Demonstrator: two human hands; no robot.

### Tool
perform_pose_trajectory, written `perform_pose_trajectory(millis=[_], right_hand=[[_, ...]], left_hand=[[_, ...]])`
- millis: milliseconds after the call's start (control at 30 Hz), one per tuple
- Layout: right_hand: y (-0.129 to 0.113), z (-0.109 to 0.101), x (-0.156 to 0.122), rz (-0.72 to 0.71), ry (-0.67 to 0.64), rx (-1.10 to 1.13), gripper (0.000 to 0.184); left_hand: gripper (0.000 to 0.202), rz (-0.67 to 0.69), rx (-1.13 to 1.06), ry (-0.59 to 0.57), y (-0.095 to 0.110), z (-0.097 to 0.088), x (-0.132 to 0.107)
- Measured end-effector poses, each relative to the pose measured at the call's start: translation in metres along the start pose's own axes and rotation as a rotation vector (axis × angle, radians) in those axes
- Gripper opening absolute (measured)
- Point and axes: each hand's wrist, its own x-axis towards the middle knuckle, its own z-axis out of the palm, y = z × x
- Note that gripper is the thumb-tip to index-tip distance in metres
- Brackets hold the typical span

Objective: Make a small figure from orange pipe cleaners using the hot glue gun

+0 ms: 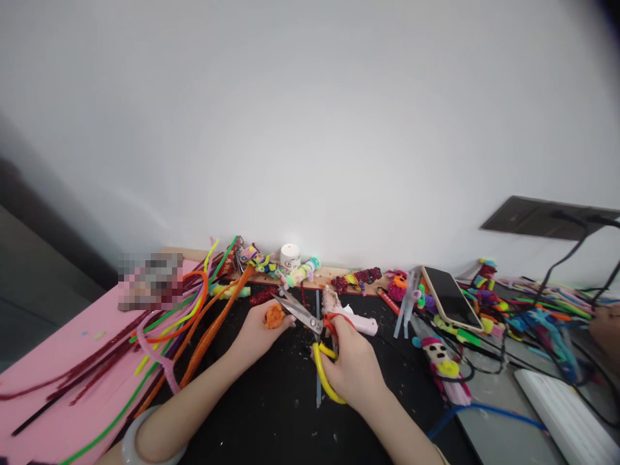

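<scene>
My left hand [254,334] pinches a small orange fuzzy piece [274,316] over the black mat [271,413]. My right hand [351,368] grips scissors [310,326] with red and yellow handles; the silver blades stand apart, pointing left at the orange piece. A pale bangle [145,442] circles my left wrist. A white glue gun [351,318] lies just behind my right hand.
Long pipe cleaners [194,323] in many colours spread over a pink sheet [62,381] on the left. Small pipe-cleaner figures [443,365], a white candle jar [290,256], a phone [450,297] and black cables [562,265] crowd the back and right. Another person's hand [608,329] shows at the right edge.
</scene>
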Motion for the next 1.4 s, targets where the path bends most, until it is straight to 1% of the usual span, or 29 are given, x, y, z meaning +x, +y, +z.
perform_pose_trajectory(millis=[67,167,333,467,633,767,833,967,1033,1233,1367,1400], right_hand=[[-0.001,0.001,-0.001,0.010,-0.021,-0.021,0.019],[-0.003,0.003,-0.002,0.027,-0.046,-0.049,0.020],[-0.002,0.003,-0.002,0.038,-0.088,-0.029,0.022],[-0.002,0.003,-0.002,0.046,-0.076,-0.025,0.020],[0.002,0.003,-0.001,0.041,-0.030,-0.044,0.017],[0.003,0.002,0.000,0.052,-0.031,-0.041,0.020],[0.003,0.002,0.000,0.051,-0.040,-0.042,0.020],[0.003,0.002,0.000,0.058,-0.041,-0.040,0.020],[0.003,0.003,0.000,0.061,-0.042,-0.038,0.020],[0.003,0.003,0.001,0.066,-0.056,-0.077,0.019],[0.003,0.003,0.001,0.066,-0.042,-0.102,0.017],[0.003,0.003,0.001,0.064,-0.035,-0.107,0.017]], left_hand=[[0.016,0.010,0.013,0.006,0.002,-0.001,0.000],[0.009,0.003,0.023,0.028,0.004,-0.002,-0.002],[0.024,-0.066,-0.014,0.057,0.005,-0.001,-0.003],[0.030,-0.094,-0.008,0.087,0.003,0.000,-0.001],[0.022,-0.071,0.000,0.131,0.003,-0.002,-0.001],[0.019,-0.056,0.025,0.103,0.003,-0.003,-0.001],[0.019,-0.074,0.027,0.097,0.003,-0.002,-0.001],[0.020,-0.159,-0.116,0.058,0.005,0.000,-0.001],[0.020,-0.180,-0.170,0.048,0.006,0.001,-0.001],[0.018,-0.086,-0.099,0.036,0.000,-0.002,0.002],[0.027,-0.129,-0.151,-0.035,-0.005,-0.001,0.002],[0.029,-0.134,-0.161,-0.037,-0.005,-0.001,0.002]])
